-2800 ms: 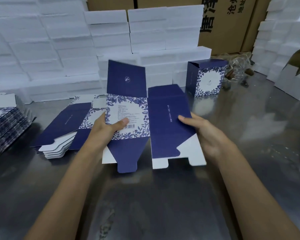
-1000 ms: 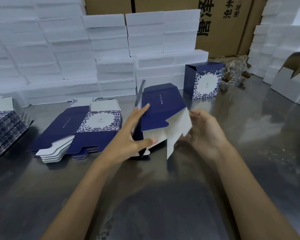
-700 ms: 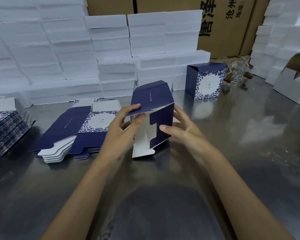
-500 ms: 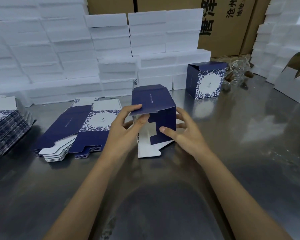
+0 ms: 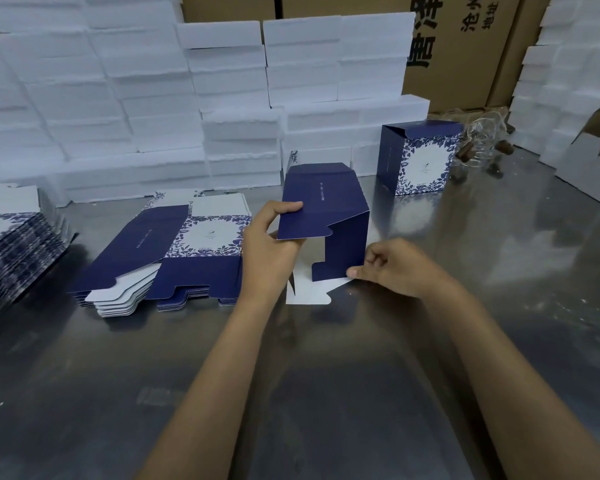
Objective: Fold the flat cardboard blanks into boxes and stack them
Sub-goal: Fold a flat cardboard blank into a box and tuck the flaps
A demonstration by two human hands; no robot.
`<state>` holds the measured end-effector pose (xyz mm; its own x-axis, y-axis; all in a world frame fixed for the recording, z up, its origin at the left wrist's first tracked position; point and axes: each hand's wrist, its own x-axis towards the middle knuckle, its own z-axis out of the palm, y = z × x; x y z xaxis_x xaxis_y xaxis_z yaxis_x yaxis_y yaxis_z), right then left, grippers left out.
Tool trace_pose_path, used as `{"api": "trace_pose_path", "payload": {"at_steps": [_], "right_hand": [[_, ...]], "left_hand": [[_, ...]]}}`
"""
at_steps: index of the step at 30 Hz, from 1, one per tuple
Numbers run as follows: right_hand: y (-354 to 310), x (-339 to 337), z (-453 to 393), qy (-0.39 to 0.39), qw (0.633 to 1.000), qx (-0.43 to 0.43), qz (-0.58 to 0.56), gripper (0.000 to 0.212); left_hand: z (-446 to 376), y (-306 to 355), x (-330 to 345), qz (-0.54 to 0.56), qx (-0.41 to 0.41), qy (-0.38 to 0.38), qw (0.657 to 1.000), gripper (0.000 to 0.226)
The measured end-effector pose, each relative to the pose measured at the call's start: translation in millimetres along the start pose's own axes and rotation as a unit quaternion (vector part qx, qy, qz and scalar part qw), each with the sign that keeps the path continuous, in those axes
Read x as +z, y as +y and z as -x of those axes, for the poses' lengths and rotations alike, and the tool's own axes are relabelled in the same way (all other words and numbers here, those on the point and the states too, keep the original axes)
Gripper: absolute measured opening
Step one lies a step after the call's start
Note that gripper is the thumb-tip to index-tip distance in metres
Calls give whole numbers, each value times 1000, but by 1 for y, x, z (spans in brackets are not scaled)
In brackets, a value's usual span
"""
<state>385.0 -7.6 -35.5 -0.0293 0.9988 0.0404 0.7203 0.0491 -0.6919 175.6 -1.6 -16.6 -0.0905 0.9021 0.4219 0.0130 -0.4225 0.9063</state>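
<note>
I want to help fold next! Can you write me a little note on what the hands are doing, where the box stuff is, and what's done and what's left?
Left hand: pinches the top flap of the half-folded box.
Right hand: fingers curled at the box's lower right corner, thumb on the white bottom flap.
Where things are: the half-folded box stands on the metal table. The pile of flat blanks lies to its left, with more blanks at the far left. One finished box stands behind, to the right.
Done: the box is opened into shape.
Left: close its flaps, set it by the finished box, then fold the remaining blanks.
</note>
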Motion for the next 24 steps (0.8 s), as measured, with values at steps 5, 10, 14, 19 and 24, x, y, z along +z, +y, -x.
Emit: {"api": "trace_pose_path", "payload": {"at_steps": [5,10,14,19,24], "right_hand": [[4,-1,-7,-5,999,-31,31,40],[6,5,-9,22,997,-52,47,43],[5,10,-10,46,996,-47,59,44],[2,2,-9,47,996,-51,59,49],[-3,3,-7,108,989,-85,63,63]], "left_hand": [[-1,-2,0,5,8,-12,1000,34],[-3,-3,2,9,15,-9,1000,33],[-4,-7,4,-2,12,-13,1000,34],[-4,-7,4,5,17,-15,1000,34],[-5,-8,5,-4,12,-20,1000,34]]}}
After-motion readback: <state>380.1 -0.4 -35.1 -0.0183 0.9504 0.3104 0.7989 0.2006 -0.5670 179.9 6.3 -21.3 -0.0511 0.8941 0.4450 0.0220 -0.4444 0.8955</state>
